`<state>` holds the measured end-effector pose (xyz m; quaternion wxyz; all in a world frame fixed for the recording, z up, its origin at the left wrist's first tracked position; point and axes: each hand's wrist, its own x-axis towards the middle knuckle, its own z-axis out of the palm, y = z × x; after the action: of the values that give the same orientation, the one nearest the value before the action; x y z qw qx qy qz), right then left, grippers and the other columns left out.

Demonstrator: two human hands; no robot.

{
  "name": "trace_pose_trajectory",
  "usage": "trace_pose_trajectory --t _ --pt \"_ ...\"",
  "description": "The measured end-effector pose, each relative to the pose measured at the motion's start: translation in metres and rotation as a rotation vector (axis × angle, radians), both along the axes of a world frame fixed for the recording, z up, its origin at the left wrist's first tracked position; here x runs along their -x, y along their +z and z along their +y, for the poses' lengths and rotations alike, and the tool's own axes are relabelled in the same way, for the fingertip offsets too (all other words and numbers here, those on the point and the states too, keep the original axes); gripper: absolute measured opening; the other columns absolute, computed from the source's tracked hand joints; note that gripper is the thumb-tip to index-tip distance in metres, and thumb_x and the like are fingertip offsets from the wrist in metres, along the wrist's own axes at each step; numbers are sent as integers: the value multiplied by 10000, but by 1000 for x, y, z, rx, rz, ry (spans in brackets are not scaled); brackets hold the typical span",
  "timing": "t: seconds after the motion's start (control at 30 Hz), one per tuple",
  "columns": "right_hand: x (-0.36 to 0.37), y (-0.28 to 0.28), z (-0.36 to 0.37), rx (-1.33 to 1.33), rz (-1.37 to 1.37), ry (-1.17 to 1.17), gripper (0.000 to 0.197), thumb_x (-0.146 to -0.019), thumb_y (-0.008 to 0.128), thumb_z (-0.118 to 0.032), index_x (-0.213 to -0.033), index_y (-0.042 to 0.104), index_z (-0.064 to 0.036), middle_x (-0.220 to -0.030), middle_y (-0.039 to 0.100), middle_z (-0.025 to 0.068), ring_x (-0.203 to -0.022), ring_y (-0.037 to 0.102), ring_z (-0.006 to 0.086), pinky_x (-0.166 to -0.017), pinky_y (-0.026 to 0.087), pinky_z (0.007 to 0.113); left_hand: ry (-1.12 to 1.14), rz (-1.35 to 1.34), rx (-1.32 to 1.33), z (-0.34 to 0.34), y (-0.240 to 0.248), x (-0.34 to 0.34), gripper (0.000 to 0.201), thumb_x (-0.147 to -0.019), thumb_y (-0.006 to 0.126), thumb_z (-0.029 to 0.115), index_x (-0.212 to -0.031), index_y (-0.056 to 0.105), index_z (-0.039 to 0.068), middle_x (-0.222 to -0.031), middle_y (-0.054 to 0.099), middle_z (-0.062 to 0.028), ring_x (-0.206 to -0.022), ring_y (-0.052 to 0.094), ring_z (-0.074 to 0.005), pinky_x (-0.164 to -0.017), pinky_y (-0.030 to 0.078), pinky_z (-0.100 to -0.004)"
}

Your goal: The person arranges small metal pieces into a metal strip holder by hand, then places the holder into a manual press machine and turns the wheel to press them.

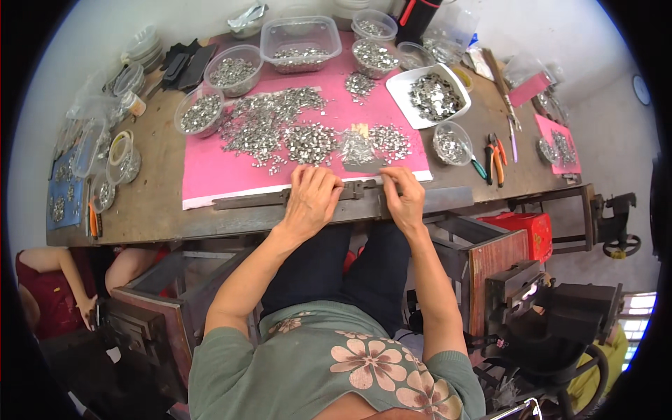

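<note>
A long dark metal bar fixture (248,201) lies along the table's front edge. Over its middle my left hand (311,194) is bent, fingers together and gripping the bar from above. At the fixture's right part, beside a small metal block (358,187), my right hand (402,196) has thumb and fingers pinched; whatever is between them is too small to make out. Just beyond the hands, on a pink sheet (238,171), lie a pile of thin silvery pins (357,148) and heaps of small shiny metal pieces (311,143), with a dark grey flat piece (364,166) in front of the pins.
Clear tubs (234,70) and a white tray (400,105) hold more metal pieces. Orange-handled pliers (498,161) and green-handled pliers (479,166) lie at right. Another person's arm (70,273) shows at lower left. Machines with a handwheel (621,246) stand at right.
</note>
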<state>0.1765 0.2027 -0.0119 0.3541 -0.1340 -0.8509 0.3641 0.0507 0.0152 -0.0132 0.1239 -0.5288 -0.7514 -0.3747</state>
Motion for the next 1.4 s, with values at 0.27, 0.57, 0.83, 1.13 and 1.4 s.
trace_pose_trajectory --t 0.27,0.57,0.83,1.13,1.4 --pt "-4 2 25 -118 -44 -121 97 -891 681 21 -979 693 -17 -857 643 116 -756 642 279 -710 508 373 81 -115 53 1 6 -7 135 -851 706 98 -961 628 84 -928 604 -50 -978 585 -259 -1081 310 -530" --pt "19 -7 32 -386 -244 -233 79 -847 735 -111 -873 686 -54 -850 631 124 -854 622 331 -771 458 453 149 -168 -209 -5 5 -7 129 -899 694 60 -1014 637 73 -951 667 -38 -920 626 -241 -1136 284 -540" --pt "23 -10 34 -432 -218 -208 62 -830 707 -64 -864 659 -46 -843 623 123 -828 617 329 -754 452 453 148 -145 -317 -11 -8 -7 185 -857 715 1 -1011 645 77 -921 675 -23 -894 650 -217 -1141 292 -526" --pt "28 20 -33 -237 -53 315 177 -793 709 13 -930 609 -38 -978 610 98 -925 591 303 -814 446 408 161 -115 -381 -12 -12 -7 199 -842 726 -16 -1000 649 77 -888 665 -16 -870 655 -208 -1127 335 -514" --pt "32 12 -39 -378 -106 326 143 -820 699 -12 -927 610 -46 -964 590 93 -916 563 304 -796 440 415 155 -112 -393 -12 -13 -7 210 -837 717 -20 -1010 647 76 -887 660 -21 -870 655 -211 -1120 338 -510"
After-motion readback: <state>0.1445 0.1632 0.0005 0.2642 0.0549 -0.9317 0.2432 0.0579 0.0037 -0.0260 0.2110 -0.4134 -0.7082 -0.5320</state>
